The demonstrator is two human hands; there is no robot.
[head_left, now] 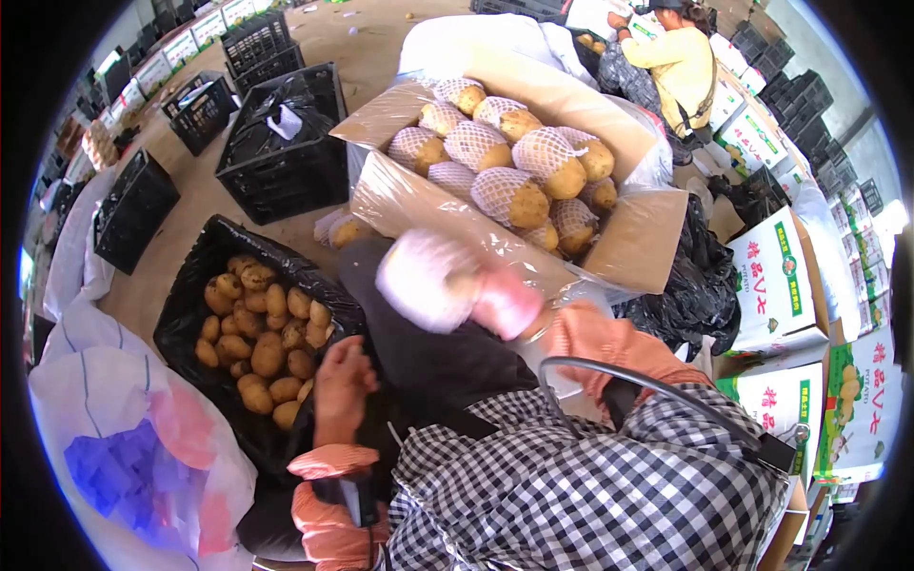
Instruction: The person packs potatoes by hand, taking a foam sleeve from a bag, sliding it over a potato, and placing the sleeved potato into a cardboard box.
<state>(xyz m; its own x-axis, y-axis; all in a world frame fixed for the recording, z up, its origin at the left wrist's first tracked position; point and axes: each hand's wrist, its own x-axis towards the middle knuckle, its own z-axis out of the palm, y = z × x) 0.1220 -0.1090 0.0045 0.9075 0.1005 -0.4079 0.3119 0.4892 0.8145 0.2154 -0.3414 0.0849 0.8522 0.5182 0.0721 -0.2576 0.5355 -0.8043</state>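
My right hand (507, 302), smeared by motion, is closed on a potato in a white foam net (428, 279), over my lap in front of the cardboard box. The netting covers most of the potato, and a tan patch shows beside the fingers. My left hand (343, 378) is at the right edge of a black-lined crate (181, 276), its fingers curled together with nothing visible in them. Bare potatoes (269, 354) fill that crate. In the open cardboard box (633, 252) lie several netted potatoes (479, 146), their bare ends showing.
Another netted potato (347, 231) lies beside the box. Black plastic crates (286, 176) stand at the upper left. A white sack (114, 381) with blue and pink contents is at the lower left. Printed potato cartons (776, 276) line the right. A person in yellow (681, 71) sits behind.
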